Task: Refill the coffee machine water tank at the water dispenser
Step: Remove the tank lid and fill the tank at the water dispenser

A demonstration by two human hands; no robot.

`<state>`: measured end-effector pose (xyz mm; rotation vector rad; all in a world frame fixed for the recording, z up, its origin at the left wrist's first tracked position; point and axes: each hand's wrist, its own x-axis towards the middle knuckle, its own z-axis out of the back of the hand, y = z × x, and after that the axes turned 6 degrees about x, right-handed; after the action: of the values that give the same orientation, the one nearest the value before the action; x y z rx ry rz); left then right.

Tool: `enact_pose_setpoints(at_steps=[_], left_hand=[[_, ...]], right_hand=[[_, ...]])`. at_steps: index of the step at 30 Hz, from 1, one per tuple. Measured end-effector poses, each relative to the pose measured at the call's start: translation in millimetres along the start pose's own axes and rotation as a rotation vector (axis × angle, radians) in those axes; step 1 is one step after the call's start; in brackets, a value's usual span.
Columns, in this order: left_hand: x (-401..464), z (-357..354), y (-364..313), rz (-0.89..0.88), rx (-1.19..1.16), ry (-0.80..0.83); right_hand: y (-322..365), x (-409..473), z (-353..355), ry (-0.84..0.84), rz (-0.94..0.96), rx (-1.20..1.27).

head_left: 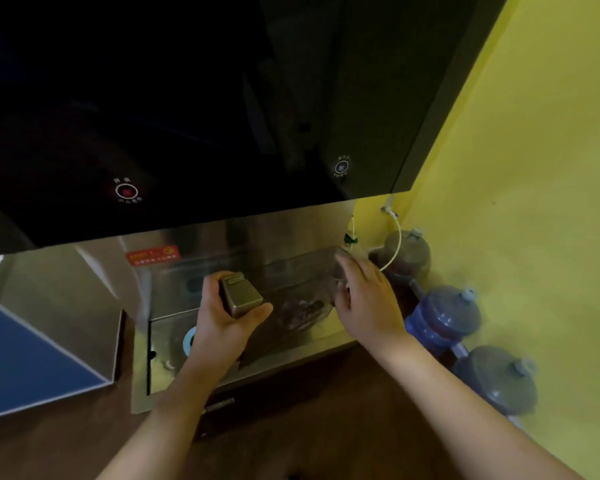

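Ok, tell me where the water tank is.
Head view, centre: the water tank is held over the dispenser's steel tray, left hand gripping its metal-capped left end, right hand against its right end.

Water station corner, pantry-style.
Here's a steel water dispenser (pixel 187 116) with lit touch buttons (pixel 127 191); right of the dispenser, big water jugs (pixel 444 320) line a yellow wall (pixel 534 168).

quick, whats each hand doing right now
left hand: closed, holding the water tank by its metal-coloured end.
right hand: open, fingers straight against the tank's right end.
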<state>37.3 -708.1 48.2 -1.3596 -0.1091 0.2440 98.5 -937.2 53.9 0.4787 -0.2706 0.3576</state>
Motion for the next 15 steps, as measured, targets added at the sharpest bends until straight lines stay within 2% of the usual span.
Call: enact_pose_setpoints(at_steps=[4, 10, 15], left_hand=[[9.0, -6.8, -2.5, 0.022, -0.181, -0.032], [22.7, -16.6, -17.0, -0.028, -0.269, -0.036], [33.6, -13.5, -23.7, -0.107, -0.32, -0.078]], right_hand=[[6.2, 30.6, 29.8, -0.215, 0.099, 0.124], [11.6, 66.5, 41.2, -0.266, 0.179, 0.033], [21.2, 70.1, 35.4, -0.267, 0.152, -0.064]])
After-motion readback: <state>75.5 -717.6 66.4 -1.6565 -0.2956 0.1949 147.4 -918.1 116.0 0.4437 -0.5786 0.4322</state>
